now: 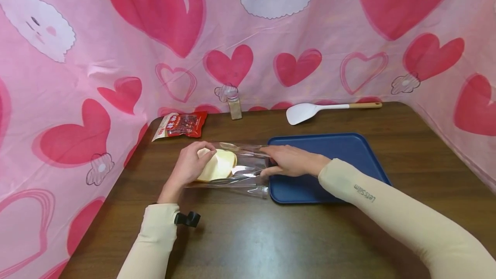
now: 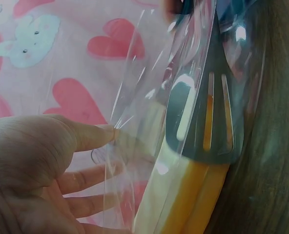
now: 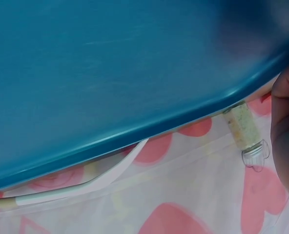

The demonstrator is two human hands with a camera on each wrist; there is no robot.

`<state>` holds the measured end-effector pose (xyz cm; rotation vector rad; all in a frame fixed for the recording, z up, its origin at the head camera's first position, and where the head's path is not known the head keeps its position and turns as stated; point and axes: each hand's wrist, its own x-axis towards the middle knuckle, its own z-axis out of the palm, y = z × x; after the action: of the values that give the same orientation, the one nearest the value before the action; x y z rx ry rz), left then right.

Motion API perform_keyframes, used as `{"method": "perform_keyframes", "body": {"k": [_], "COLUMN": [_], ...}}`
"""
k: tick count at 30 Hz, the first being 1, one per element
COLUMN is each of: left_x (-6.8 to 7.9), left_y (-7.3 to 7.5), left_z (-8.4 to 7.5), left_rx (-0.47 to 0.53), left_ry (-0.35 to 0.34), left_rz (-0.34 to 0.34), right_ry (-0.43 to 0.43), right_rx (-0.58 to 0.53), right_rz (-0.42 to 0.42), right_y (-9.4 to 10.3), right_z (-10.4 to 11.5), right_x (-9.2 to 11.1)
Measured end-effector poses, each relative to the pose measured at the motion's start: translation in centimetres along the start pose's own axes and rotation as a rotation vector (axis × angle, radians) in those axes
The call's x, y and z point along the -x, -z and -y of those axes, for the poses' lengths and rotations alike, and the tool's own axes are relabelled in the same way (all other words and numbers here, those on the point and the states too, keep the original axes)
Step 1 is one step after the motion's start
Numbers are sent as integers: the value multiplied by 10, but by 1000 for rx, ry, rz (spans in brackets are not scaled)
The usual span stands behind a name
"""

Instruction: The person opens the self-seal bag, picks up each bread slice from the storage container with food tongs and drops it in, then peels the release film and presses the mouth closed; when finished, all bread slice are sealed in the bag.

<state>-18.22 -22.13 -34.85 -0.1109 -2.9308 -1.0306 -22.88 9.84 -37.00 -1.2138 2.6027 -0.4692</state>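
Observation:
Pale bread slices (image 1: pixel 218 165) with golden crusts lie inside a long clear plastic bag (image 1: pixel 248 190) at the table's middle left. My left hand (image 1: pixel 191 162) is at the bread end, thumb and fingers pinching the film; the left wrist view shows the film between them. A grey slotted turner (image 2: pixel 200 155) overlaps the bread behind the film, its neck running up toward my right hand. My right hand (image 1: pixel 288 160) grips around the bag's other end, thumb below and fingers above. Its palm hides what is inside its grasp.
A blue tray (image 1: pixel 329 143) stands right of the bag, under my right forearm. Along the back are a red snack packet (image 1: pixel 186 124), a small seasoning jar (image 1: pixel 234 109) and a white turner with wooden handle (image 1: pixel 304 113). A pink heart-patterned cloth (image 1: pixel 259 38) encloses the table.

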Motion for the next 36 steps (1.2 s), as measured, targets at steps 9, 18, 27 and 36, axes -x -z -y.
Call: {"method": "perform_keyframes", "body": {"k": [9,18,27,36], "left_x": [1,4,5,10], "left_y": [0,1,1,2], "left_z": [0,-1,-5,-7], "left_rx": [-25,-67,-145,-243], "left_ry": [-17,1,22,-7], "left_rz": [8,51,91,97], "right_ry": [-62,-160,-250,-393], "right_rx": [-35,-47,-21,-11], "right_rz": [-15,-41,-116,-345], "right_y": [7,10,24,45], "right_z": [-8,-18,-31,-46], "right_x": [33,70,118,175]}}
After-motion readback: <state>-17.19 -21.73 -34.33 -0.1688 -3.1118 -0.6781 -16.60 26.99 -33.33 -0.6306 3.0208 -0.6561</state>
